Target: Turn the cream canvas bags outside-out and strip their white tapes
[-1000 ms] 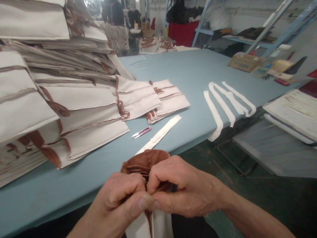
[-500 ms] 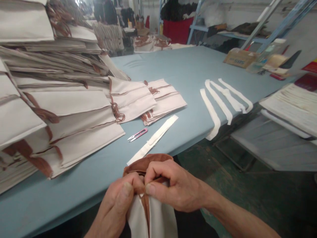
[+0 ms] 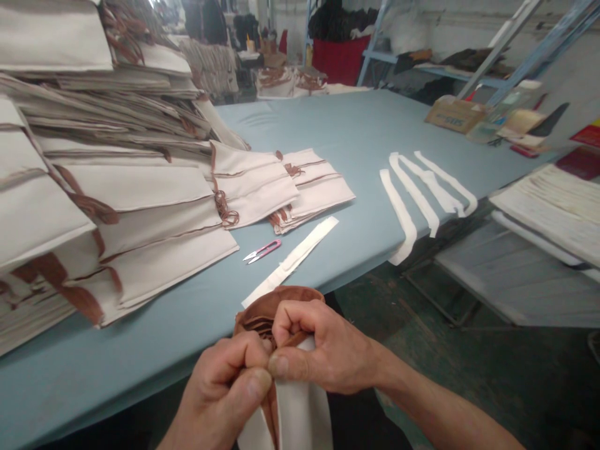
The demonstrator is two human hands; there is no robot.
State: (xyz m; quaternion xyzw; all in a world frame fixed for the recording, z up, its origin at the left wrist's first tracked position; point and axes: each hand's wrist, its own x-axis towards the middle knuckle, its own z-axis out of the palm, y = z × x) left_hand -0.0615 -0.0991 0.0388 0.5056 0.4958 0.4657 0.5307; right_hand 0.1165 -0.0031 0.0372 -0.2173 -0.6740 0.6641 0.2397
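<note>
Close to the front edge of the table, a cream fabric piece with brown trim [image 3: 307, 400] hangs upright between my hands. My left hand [image 3: 229, 381] pinches it at the brown seam, thumb against the curled forefinger. Right beside it, my right hand [image 3: 319, 350] grips the same seam, its thumb tip meeting the left thumb. A brown band [image 3: 281, 297] curves behind my fingers. What exactly lies between the fingertips is hidden. Pink-handled thread snips [image 3: 262, 251] lie on the table beyond, beside a white fabric strip [image 3: 300, 256].
Tall stacks of cream pieces with brown trim [image 3: 159, 228] fill the left of the blue-covered table [image 3: 356, 137]. Several white strips [image 3: 403, 219] hang over its right edge. A cardboard box [image 3: 457, 115] stands at the far right, near a side surface holding pale sheets [image 3: 553, 200].
My left thumb has moved up and right, closing onto the seam against my right thumb. The small white spot between my hands is now covered. The view has shifted slightly.
</note>
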